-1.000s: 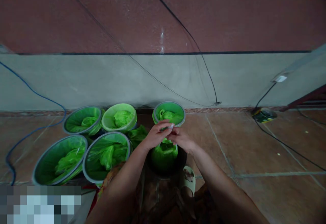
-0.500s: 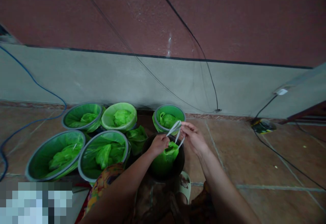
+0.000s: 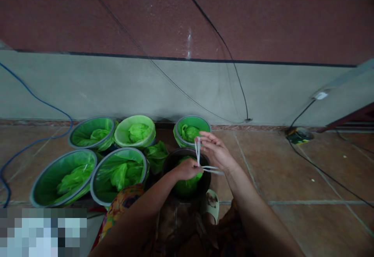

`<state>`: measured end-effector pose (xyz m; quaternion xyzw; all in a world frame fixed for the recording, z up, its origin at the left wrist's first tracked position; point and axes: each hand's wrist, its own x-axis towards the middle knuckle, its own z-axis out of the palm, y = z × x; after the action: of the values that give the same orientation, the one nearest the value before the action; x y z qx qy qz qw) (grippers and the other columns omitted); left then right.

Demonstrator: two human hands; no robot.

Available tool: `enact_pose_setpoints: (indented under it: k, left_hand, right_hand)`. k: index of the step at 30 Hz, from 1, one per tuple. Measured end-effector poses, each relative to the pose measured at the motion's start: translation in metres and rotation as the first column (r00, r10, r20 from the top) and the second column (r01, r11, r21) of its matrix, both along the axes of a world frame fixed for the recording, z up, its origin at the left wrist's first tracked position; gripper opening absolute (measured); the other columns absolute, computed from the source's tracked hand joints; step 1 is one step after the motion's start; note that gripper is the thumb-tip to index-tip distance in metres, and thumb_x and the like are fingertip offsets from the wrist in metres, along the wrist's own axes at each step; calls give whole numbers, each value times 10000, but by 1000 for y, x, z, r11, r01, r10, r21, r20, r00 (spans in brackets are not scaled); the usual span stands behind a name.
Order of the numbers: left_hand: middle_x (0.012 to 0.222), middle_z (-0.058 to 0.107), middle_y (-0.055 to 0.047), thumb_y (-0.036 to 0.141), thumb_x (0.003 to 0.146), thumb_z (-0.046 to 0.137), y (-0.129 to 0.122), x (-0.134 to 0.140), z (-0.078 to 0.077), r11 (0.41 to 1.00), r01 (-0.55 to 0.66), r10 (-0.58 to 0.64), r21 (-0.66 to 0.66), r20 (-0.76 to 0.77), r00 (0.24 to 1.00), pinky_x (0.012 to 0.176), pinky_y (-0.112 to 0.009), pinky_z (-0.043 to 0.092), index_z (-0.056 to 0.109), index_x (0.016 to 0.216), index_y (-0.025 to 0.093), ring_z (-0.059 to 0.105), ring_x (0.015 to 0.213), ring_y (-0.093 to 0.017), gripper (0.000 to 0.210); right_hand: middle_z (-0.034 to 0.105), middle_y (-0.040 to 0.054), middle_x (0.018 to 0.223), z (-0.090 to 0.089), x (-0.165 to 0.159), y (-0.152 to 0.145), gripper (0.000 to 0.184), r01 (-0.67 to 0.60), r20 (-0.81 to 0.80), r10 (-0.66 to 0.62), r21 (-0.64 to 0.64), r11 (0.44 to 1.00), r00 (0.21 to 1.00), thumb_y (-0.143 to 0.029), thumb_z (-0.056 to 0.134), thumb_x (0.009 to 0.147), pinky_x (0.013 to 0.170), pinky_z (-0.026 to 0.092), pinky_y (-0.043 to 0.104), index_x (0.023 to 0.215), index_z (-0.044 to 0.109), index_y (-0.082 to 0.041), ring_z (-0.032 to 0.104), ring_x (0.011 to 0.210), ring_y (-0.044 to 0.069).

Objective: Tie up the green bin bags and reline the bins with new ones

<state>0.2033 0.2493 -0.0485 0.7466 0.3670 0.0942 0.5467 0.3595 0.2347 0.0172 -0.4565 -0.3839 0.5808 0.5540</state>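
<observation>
Over a dark bucket [image 3: 206, 185], my left hand [image 3: 186, 169] is closed, with a white string [image 3: 198, 153] pinched at its thumb. Whether it also grips the gathered top of the green plastic bag [image 3: 187, 186] is hidden by the fingers. That bag sits inside the bucket. My right hand [image 3: 216, 150] is just above and to the right, its fingertips at the upright loop of the string and its upper fingers partly extended. Loose string stretches rightward from the left thumb, below the right wrist.
Several tubs lined with green bags stand to the left, including a front tub [image 3: 92, 186] and a pale-lined one [image 3: 152, 137]. Another tub [image 3: 209, 126] is behind the bucket. A blue cable [image 3: 35, 142] and a black cable [image 3: 330, 181] cross the tiled floor. A small can [image 3: 299, 135] stands right.
My left hand has moved slightly right and down along the string. The right hand has shifted a little left and its fingers have spread. The string now forms a narrow loop with ends pointing right.
</observation>
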Motion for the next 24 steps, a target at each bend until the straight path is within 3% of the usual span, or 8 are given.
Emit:
enact_pose_setpoints:
  k: [3,6,9,13,15,18,21,24]
  left_hand:
    - [546,571,-5,374,833,464,6,-2,-6,991,-129,128,-20,-37,991,541,-232,344,722,705,130,477,512,-118,378]
    - [520,551,-5,411,836,458,11,-5,-10,975,-218,218,-48,-7,976,519,-236,327,697,643,120,445,476,-108,424]
    - [489,532,1,409,831,469,15,-6,-11,952,-300,301,-59,14,953,517,-233,323,681,600,120,440,472,-104,427]
    - [645,670,-26,322,788,544,20,-8,-8,940,-334,338,-75,59,939,624,-234,420,740,748,119,570,611,-129,286]
    - [668,691,-28,304,775,583,22,-10,-2,960,-277,278,45,1,961,680,-250,445,743,741,133,601,662,-146,236]
    - [661,698,-36,279,813,574,21,-15,13,927,-79,134,366,-127,983,793,-307,445,725,688,156,619,703,-170,232]
    - [758,731,-32,186,828,553,19,-18,27,799,94,-3,594,-152,988,966,-398,374,720,754,190,643,799,-185,183]
    - [842,739,-19,127,830,541,17,-19,33,703,132,-82,699,-105,991,1059,-433,306,702,811,212,652,861,-175,183]
  right_hand:
    - [683,24,847,-21,7,1,395,56,431,-2,-113,992,902,-360,626,795,733,467,296,1154,587,-201,622,791,168]
    - [641,20,682,-36,10,-5,201,-139,737,283,-252,958,614,-315,555,843,648,427,271,905,662,-157,568,647,148]
    - [584,6,569,-37,7,-14,215,-259,792,447,-368,893,415,-196,496,845,558,365,245,690,639,-156,499,538,117]
    - [556,-19,521,-27,1,-22,188,-378,739,583,-461,803,338,-133,506,792,507,321,226,677,651,-164,471,497,100]
    - [569,-13,523,-26,3,-23,181,-441,727,629,-485,755,277,-185,546,787,510,324,230,635,644,-165,478,503,103]
    - [643,3,628,-29,10,-20,105,-414,790,521,-377,829,324,-203,596,744,565,371,235,671,663,-168,528,581,120]
    - [695,27,761,-37,14,-13,152,-266,781,292,-167,950,552,-149,547,723,666,447,260,782,684,-175,592,690,152]
    - [711,40,846,-46,10,-9,159,-288,612,208,34,957,763,-221,566,752,754,493,300,862,677,-193,630,783,181]
